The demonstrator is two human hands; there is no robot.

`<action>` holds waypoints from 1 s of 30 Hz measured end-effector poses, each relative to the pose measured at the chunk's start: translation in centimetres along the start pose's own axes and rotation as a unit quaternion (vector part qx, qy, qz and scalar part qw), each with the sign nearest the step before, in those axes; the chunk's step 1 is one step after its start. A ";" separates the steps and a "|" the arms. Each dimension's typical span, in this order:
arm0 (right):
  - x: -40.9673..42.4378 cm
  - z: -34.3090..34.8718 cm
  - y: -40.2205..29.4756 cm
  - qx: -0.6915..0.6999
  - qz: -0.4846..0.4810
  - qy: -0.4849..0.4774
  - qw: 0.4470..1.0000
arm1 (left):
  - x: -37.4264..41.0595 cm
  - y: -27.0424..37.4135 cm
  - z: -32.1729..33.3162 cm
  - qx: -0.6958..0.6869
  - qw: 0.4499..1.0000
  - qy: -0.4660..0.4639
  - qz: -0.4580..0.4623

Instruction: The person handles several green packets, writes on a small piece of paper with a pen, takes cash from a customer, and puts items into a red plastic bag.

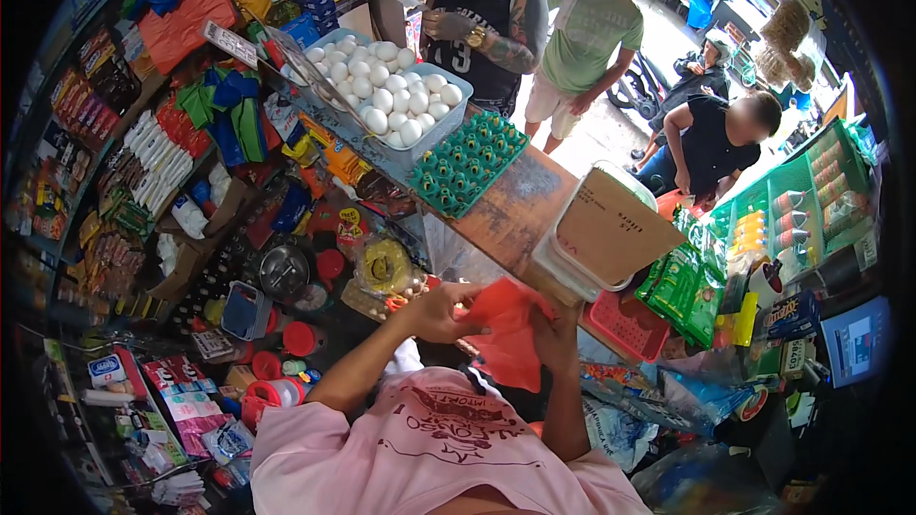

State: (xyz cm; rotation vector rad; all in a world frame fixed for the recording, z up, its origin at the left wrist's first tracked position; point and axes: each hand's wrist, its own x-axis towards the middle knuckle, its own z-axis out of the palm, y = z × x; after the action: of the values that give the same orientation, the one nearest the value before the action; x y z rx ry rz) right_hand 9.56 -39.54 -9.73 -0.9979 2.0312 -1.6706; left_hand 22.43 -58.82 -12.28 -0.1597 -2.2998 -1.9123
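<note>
A thin red plastic bag (pixel 504 332) is spread between my two hands, in front of my chest. My left hand (pixel 440 311) holds its left edge near the top, fingers bent around the film. On the bag's other side, my right hand (pixel 557 332) grips the right edge; its fingers are partly hidden. Beyond my hands runs a worn wooden counter (pixel 512 218). On it lie a green egg tray (pixel 469 163), which shows no eggs, and a light blue plastic basket (pixel 458 114) heaped with white eggs (pixel 397 100).
A cardboard sheet (pixel 612 229) leans on white containers at the counter's right, beside a red basket (pixel 630 329). Several people stand or sit beyond the counter. Shelves of packets (pixel 161 157) crowd the left; red-lidded jars (pixel 300 338) are beside my left arm.
</note>
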 end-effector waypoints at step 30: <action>-12.2 9.8 -7.2 -0.362 0.036 0.484 0.796 | -5.3 3.1 -3.1 0.041 0.939 0.013 -0.341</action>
State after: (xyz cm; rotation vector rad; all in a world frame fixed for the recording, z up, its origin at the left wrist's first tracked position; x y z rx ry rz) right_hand 26.66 -38.69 -7.58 -0.1144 3.4875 -1.4906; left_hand 28.36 -61.23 -9.66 0.7674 -2.6288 -2.0414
